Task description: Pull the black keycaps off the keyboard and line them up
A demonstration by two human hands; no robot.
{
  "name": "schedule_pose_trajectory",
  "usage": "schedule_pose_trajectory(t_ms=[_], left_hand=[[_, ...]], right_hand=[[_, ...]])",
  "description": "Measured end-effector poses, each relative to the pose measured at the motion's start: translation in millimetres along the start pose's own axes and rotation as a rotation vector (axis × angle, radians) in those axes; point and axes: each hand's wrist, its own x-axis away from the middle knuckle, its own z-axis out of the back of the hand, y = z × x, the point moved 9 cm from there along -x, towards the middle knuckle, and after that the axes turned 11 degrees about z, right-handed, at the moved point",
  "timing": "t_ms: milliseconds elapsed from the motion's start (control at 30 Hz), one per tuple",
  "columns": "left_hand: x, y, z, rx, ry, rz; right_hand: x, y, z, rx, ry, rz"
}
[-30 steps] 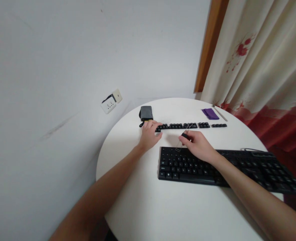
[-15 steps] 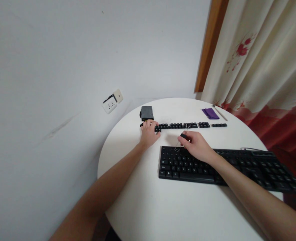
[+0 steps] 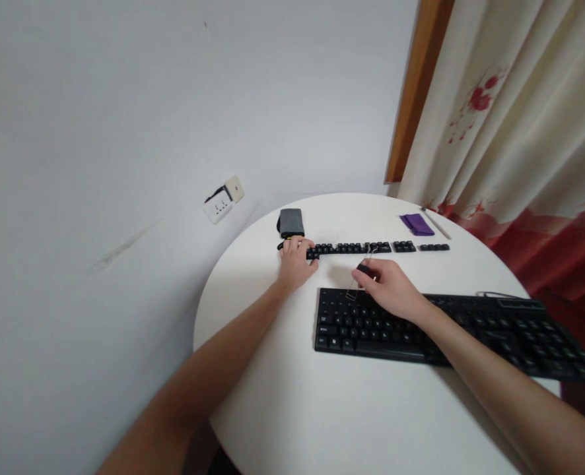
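My right hand (image 3: 389,287) is closed around the black middle of a wire keycap puller (image 3: 364,270). The puller is held at a slant, one wire loop pointing up and away, the other down at the upper left of the black keyboard (image 3: 372,334). I cannot tell whether that lower loop touches a key. My left hand (image 3: 295,262) rests at the left end of a row of loose black keycaps (image 3: 349,249). Its thumb and forefinger are apart on either side of the end keycaps, and the fingers partly cover what lies under them.
A grey pouch (image 3: 291,221) lies behind my left hand. At the back right are a purple pouch (image 3: 417,224) and a thin brush (image 3: 436,223). More keycaps (image 3: 434,247) continue the row rightward. The round white table (image 3: 292,409) stands by a wall and a curtain (image 3: 510,119).
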Motion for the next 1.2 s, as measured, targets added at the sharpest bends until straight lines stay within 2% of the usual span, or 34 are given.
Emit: schedule_pose_trajectory(t_ms=[67, 133, 300, 400, 500, 567, 767, 967, 1200], left_hand=[[3, 10, 7, 0.058, -0.002, -0.059], [10, 27, 14, 0.155, -0.049, -0.187], [46, 78, 15, 0.318, -0.396, -0.552], [62, 93, 15, 0.289, -0.468, -0.643], [71, 101, 13, 0.261, -0.529, -0.684], [76, 105, 12, 0.237, -0.570, -0.700], [80, 107, 14, 0.219, -0.580, -0.691], [79, 105, 10, 0.318, -0.672, -0.653], [77, 100, -1, 0.382, -0.694, -0.588]], right_hand=[[1, 0, -2, -0.006, -0.037, -0.007], [2, -3, -5, -0.006, -0.092, 0.000], [4, -15, -12, 0.029, -0.221, 0.097], [8, -17, -18, 0.020, -0.321, 0.121], [12, -20, -24, -0.003, -0.419, 0.144], [14, -21, -24, 0.000, -0.430, 0.150], [10, -13, -16, 0.030, -0.310, 0.080], [11, 1, -23, -0.070, -0.303, -0.038], [10, 17, -22, -0.152, -0.232, -0.147]])
